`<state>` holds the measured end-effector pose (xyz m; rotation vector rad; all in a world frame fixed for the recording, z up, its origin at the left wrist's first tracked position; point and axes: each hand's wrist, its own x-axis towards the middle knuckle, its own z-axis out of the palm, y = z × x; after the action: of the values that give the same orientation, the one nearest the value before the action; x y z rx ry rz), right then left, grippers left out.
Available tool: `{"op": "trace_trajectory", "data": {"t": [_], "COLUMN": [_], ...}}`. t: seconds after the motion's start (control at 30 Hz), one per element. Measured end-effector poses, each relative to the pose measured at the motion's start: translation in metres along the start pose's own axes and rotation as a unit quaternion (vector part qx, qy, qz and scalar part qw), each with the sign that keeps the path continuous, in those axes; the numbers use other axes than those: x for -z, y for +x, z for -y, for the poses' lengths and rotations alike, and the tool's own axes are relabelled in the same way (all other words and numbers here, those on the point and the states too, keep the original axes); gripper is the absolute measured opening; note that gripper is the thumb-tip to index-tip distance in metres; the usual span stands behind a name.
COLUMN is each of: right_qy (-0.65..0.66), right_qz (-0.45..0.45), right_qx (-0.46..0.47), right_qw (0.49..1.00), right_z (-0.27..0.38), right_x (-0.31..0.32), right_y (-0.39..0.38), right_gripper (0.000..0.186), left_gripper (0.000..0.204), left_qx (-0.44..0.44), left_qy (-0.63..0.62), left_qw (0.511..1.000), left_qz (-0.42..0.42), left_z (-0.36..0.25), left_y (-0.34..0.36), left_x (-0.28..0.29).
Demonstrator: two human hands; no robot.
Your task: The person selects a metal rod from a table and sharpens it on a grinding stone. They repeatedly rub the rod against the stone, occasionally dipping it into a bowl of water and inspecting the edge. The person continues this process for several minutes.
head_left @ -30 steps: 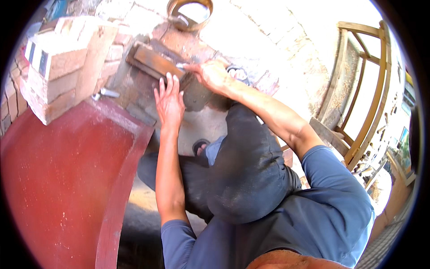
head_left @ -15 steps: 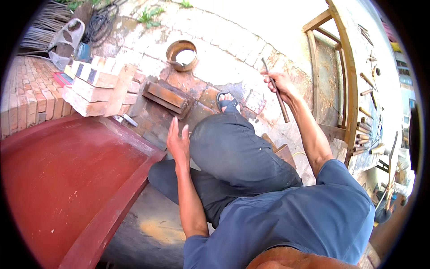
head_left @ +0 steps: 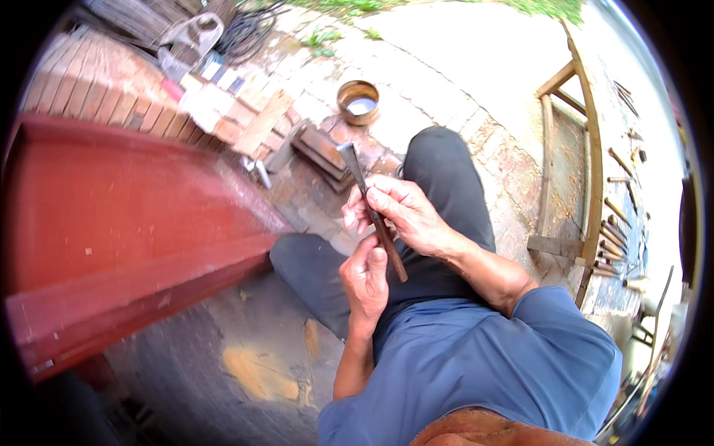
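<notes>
My right hand (head_left: 409, 212) is closed round the middle of a chisel (head_left: 384, 236), where its dark metal shank meets the brown handle. The flat, pale blade end points up and to the left; the handle slants down toward my lap. Below it, my left hand (head_left: 364, 281) is curled with thumb and fingertips against the handle's side. Part of the left fingers is hidden. Past the blade tip, a brown oblong block (head_left: 321, 154), probably a sharpening stone, rests low on the wet brick paving.
A round rusty tin (head_left: 358, 102) holding whitish liquid stands beyond the block. Stacked bricks (head_left: 249, 123) are to its left. A red panel with a raised rim (head_left: 134, 223) fills the left side. On the right, a wooden bench (head_left: 595, 186) carries several handled tools.
My right hand has brought the chisel from the far right to in front of my lap, its blade end now pointing up-left. My left hand, previously empty, has come to the handle. The view has shifted.
</notes>
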<state>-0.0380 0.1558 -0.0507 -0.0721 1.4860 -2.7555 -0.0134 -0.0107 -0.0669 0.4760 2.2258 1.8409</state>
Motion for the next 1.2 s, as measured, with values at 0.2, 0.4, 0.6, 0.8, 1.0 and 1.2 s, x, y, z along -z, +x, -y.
{"op": "trace_trajectory", "data": {"t": [0.2, 0.4, 0.6, 0.8, 1.0, 1.2], "right_qy": [-0.07, -0.102, -0.131, -0.036, -0.116, -0.141], "right_qz": [0.014, -0.062, -0.071, -0.033, -0.02, 0.024], "right_qx": [-0.062, -0.019, -0.019, -0.11, -0.043, -0.002], "right_qw": [0.995, 0.993, 0.989, 0.993, 0.992, 0.99], "right_z": [-0.029, -0.021, -0.021, -0.01, 0.008, 0.012], "right_x": [-0.011, -0.002, 0.0, -0.008, -0.007, -0.003], "right_y": [-0.017, -0.02, -0.024, -0.031, -0.037, -0.038], "right_gripper": [0.034, 0.022, 0.019, 0.017, 0.016, 0.025], "left_gripper": [0.028, 0.021, 0.024, 0.028, 0.025, 0.024], "left_qx": [0.069, 0.068, 0.059, 0.012, -0.078, -0.102], "left_qy": [-0.04, -0.005, 0.009, 0.002, 0.063, 0.076], "left_qw": [0.997, 0.996, 0.996, 0.996, 0.987, 0.982], "left_qz": [-0.023, -0.053, -0.062, -0.087, -0.123, -0.14], "left_z": [0.009, 0.031, 0.044, 0.033, 0.037, 0.036], "left_y": [-0.032, -0.048, -0.053, -0.049, -0.046, -0.043], "left_x": [-0.002, -0.006, -0.006, -0.004, -0.001, 0.001]}}
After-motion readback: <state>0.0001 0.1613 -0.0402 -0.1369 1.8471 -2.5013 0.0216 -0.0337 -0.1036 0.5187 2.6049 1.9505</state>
